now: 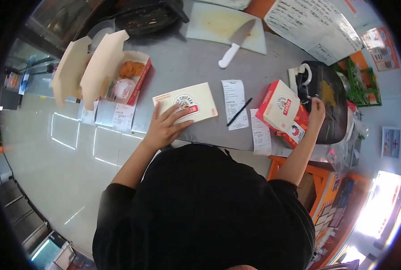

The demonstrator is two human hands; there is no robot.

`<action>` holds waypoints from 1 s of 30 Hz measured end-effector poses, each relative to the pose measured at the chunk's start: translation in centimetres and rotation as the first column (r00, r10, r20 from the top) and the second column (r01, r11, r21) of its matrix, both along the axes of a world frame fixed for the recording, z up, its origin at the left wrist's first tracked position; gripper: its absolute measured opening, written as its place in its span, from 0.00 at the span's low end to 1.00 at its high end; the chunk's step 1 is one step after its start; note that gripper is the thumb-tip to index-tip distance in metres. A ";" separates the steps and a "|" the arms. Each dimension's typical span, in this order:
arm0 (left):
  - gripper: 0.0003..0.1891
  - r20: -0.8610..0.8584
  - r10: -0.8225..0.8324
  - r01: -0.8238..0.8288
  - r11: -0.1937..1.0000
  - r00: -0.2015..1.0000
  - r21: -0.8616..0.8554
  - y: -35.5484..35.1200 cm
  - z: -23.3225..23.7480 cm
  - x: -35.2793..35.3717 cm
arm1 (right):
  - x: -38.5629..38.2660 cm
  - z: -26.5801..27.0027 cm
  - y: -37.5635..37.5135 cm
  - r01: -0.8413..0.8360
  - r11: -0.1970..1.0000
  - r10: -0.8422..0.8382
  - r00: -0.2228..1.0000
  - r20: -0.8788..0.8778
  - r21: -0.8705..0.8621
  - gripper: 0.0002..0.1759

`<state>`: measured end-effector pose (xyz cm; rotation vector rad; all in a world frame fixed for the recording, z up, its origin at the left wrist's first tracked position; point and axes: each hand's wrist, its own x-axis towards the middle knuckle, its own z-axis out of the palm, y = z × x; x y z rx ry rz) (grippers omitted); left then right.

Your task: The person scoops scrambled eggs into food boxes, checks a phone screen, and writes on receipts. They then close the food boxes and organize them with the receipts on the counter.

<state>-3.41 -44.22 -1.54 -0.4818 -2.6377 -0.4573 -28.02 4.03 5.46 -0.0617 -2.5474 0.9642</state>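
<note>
My left hand (165, 125) lies with spread fingers on the lid of a closed white chicken box (202, 100) near the counter's front edge. Over on the right, my right hand (316, 110) reaches past a red and white chicken box (281, 105), beside a dark container (328, 96). Its fingers are pinched together near a small dark object with a white loop; what they hold is too small to make out. Two printed receipts (233, 96) (261, 137) and a black pen (239, 112) lie between the boxes.
An open box (140, 85) with fried food stands at the left, another open lid beside it. A knife (238, 42) rests partly on a cutting board (205, 24) at the back. A black pan (149, 20) is at the back left, a green crate (364, 87) at the right.
</note>
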 end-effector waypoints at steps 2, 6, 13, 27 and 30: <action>0.22 0.028 -0.036 0.035 0.999 0.999 0.017 0.0 -0.5 -0.1 | 3.3 -0.5 -6.3 -0.250 0.954 0.269 0.957 0.106 -0.165 0.11; 0.26 -0.034 -0.024 0.026 0.998 0.999 0.057 0.8 -0.9 -0.6 | 12.6 -0.5 -21.2 -0.476 0.721 0.681 0.617 0.394 -0.503 0.24; 0.33 -0.033 0.067 -0.054 0.951 0.997 0.305 1.4 -1.5 -0.6 | 18.0 -7.3 -29.1 -0.316 0.456 0.789 0.575 0.215 -0.832 0.27; 0.27 -0.005 0.087 -0.087 0.996 0.996 0.023 1.6 -0.5 -0.6 | 20.0 -9.5 -29.6 -0.271 0.506 0.711 0.669 0.217 -0.819 0.31; 0.26 0.043 0.093 -0.094 0.995 0.995 0.017 1.7 -0.2 -0.6 | 20.4 -10.6 -29.8 -0.256 0.509 0.679 0.707 0.200 -0.822 0.28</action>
